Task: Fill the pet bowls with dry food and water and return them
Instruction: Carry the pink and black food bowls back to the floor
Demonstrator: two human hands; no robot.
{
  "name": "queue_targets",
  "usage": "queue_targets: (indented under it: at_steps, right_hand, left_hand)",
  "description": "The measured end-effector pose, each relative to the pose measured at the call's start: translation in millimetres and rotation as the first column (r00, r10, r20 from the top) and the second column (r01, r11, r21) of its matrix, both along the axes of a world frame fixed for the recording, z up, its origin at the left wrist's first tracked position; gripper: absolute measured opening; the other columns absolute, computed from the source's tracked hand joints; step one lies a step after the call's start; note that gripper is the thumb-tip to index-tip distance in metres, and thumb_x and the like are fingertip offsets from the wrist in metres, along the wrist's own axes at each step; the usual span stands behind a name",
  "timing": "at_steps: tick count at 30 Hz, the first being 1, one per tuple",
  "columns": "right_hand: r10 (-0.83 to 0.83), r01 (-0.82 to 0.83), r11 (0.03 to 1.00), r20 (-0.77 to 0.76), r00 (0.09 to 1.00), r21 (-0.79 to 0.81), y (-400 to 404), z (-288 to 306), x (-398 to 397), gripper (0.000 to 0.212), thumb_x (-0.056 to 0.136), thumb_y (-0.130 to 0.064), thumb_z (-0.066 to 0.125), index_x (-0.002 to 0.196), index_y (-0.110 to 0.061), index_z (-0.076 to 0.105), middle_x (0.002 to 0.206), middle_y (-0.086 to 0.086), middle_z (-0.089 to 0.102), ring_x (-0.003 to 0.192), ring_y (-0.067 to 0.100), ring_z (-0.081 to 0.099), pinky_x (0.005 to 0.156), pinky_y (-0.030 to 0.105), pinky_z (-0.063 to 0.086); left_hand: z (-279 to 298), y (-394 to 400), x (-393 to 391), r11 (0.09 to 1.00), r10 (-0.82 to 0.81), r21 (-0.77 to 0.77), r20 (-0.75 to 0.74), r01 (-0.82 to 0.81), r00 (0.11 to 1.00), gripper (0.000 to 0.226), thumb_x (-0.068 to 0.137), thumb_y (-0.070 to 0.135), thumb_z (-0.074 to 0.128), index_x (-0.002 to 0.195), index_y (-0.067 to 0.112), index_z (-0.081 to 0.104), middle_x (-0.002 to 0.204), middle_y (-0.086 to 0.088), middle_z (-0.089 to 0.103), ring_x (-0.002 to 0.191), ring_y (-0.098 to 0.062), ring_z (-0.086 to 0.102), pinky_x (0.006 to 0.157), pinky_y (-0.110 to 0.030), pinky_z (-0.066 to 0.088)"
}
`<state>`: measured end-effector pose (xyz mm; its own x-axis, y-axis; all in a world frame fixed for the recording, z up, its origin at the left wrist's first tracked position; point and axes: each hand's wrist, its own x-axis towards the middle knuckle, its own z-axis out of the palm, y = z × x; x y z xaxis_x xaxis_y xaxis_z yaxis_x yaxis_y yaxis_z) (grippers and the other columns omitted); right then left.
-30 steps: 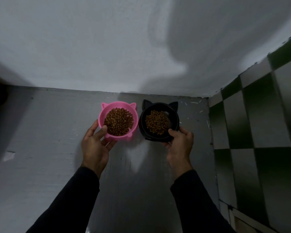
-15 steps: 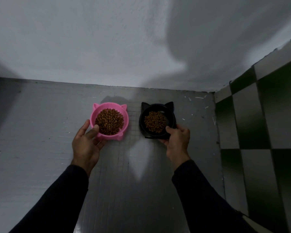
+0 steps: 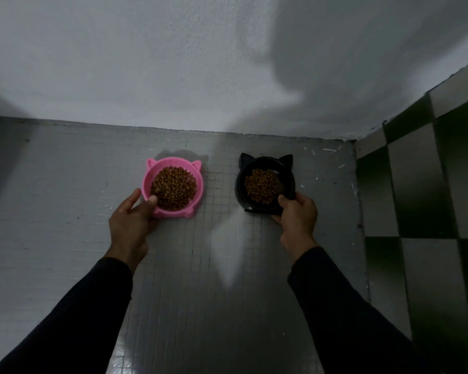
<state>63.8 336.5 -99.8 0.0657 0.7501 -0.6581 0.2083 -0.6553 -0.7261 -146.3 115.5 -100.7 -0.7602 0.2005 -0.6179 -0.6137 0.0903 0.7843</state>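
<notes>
A pink cat-eared bowl (image 3: 149, 177) full of brown dry food sits on the grey floor near the wall. My left hand (image 3: 131, 221) holds its near rim, thumb over the edge by the kibble. To its right stands a black cat-eared bowl (image 3: 288, 182), also holding dry food. My right hand (image 3: 297, 215) grips the black bowl's near rim, thumb on top. A gap of bare floor separates the two bowls. No water is visible.
A white wall (image 3: 173, 63) rises just behind the bowls. A green and white checkered tiled wall (image 3: 422, 184) closes the right side. The grey floor (image 3: 219, 265) stretches toward me between my dark sleeves.
Both bowls have moved apart, the pink one leftward and the black one rightward. They touched a second ago; a wide gap now lies between them. Both hands keep their hold.
</notes>
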Motion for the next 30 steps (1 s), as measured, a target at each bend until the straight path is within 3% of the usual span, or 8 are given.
queue_targets:
  at_steps: [2, 5, 8, 12, 16, 23, 28, 30]
  right_hand:
    - [0.077, -0.084, 0.995, 0.127, 0.989, 0.053, 0, -3, 0, 0.020, 0.086, -0.013, 0.073, 0.106, -0.015, 0.070, 0.108, 0.008, 0.072, 0.100, 0.027, 0.069, 0.090, 0.049, 0.059]
    - [0.135, -0.163, 0.981, 0.235, 0.963, 0.108, -2, -2, 2, 0.004, 0.083, -0.017, 0.072, 0.081, -0.014, 0.070, 0.088, 0.005, 0.072, 0.086, 0.026, 0.069, 0.080, 0.046, 0.059]
    - [0.130, -0.172, 0.975, 0.267, 0.955, 0.140, -1, -2, 3, 0.026, 0.081, -0.016, 0.069, 0.058, -0.018, 0.058, 0.065, 0.001, 0.062, 0.068, 0.023, 0.060, 0.065, 0.040, 0.055]
    - [0.098, -0.136, 0.984, 0.285, 0.953, 0.115, 2, -2, 5, 0.029, 0.086, -0.015, 0.071, 0.058, -0.018, 0.060, 0.065, 0.000, 0.064, 0.068, 0.023, 0.064, 0.070, 0.047, 0.062]
    - [0.102, -0.145, 0.980, 0.287, 0.952, 0.133, 3, -3, 7, 0.035, 0.088, -0.015, 0.072, 0.056, -0.018, 0.057, 0.064, -0.001, 0.062, 0.067, 0.022, 0.063, 0.072, 0.049, 0.063]
    - [0.087, -0.154, 0.970, 0.325, 0.942, 0.186, -1, -2, 2, 0.045, 0.088, -0.013, 0.072, 0.051, -0.023, 0.048, 0.057, -0.007, 0.055, 0.057, 0.013, 0.053, 0.060, 0.026, 0.045]
    - [0.106, -0.170, 0.971, 0.335, 0.936, 0.166, -2, -1, 2, 0.031, 0.089, -0.014, 0.073, 0.061, -0.015, 0.060, 0.077, 0.008, 0.071, 0.075, 0.026, 0.069, 0.071, 0.041, 0.060]
    - [0.123, -0.191, 0.966, 0.336, 0.934, 0.176, -3, -1, 4, 0.024, 0.090, -0.017, 0.073, 0.068, -0.011, 0.065, 0.078, 0.007, 0.071, 0.077, 0.025, 0.070, 0.071, 0.038, 0.060]
  left_hand:
    - [-3, 2, -1, 0.999, 0.005, -0.036, -0.040, -0.006, 0.999, 0.062, 0.091, 0.006, 0.076, 0.149, 0.009, 0.053, 0.128, -0.022, 0.069, 0.103, -0.025, 0.072, 0.086, -0.038, 0.062]
    - [-6, 5, -2, 0.998, -0.014, -0.068, -0.077, 0.008, 0.997, 0.054, 0.089, 0.005, 0.078, 0.141, 0.007, 0.062, 0.116, -0.018, 0.074, 0.087, -0.019, 0.076, 0.073, -0.031, 0.064]
    - [-8, 7, -2, 0.994, -0.021, -0.113, -0.103, 0.010, 0.994, 0.045, 0.090, 0.004, 0.077, 0.133, 0.006, 0.066, 0.108, -0.015, 0.076, 0.080, -0.017, 0.076, 0.067, -0.028, 0.063]
    - [-11, 10, -5, 0.988, -0.019, -0.156, -0.137, -0.003, 0.990, 0.041, 0.090, 0.002, 0.076, 0.130, 0.004, 0.068, 0.098, -0.009, 0.076, 0.069, -0.010, 0.075, 0.062, -0.024, 0.062]
    - [-12, 9, -9, 0.975, -0.025, -0.221, -0.139, -0.007, 0.990, 0.039, 0.090, 0.005, 0.077, 0.128, 0.007, 0.070, 0.100, -0.008, 0.076, 0.073, -0.013, 0.077, 0.064, -0.027, 0.063]
    - [-12, 13, -3, 0.945, -0.031, -0.327, -0.169, -0.026, 0.985, 0.046, 0.089, 0.014, 0.080, 0.134, 0.010, 0.067, 0.113, -0.014, 0.075, 0.091, -0.024, 0.075, 0.081, -0.042, 0.065]
    - [-10, 11, -2, 0.941, -0.039, -0.339, -0.157, -0.017, 0.987, 0.055, 0.088, 0.012, 0.081, 0.139, 0.007, 0.061, 0.121, -0.018, 0.072, 0.101, -0.030, 0.074, 0.089, -0.048, 0.063]
    - [-8, 11, -2, 0.937, -0.065, -0.350, -0.162, 0.005, 0.985, 0.055, 0.088, 0.013, 0.081, 0.140, 0.008, 0.062, 0.120, -0.017, 0.073, 0.101, -0.028, 0.074, 0.089, -0.048, 0.063]
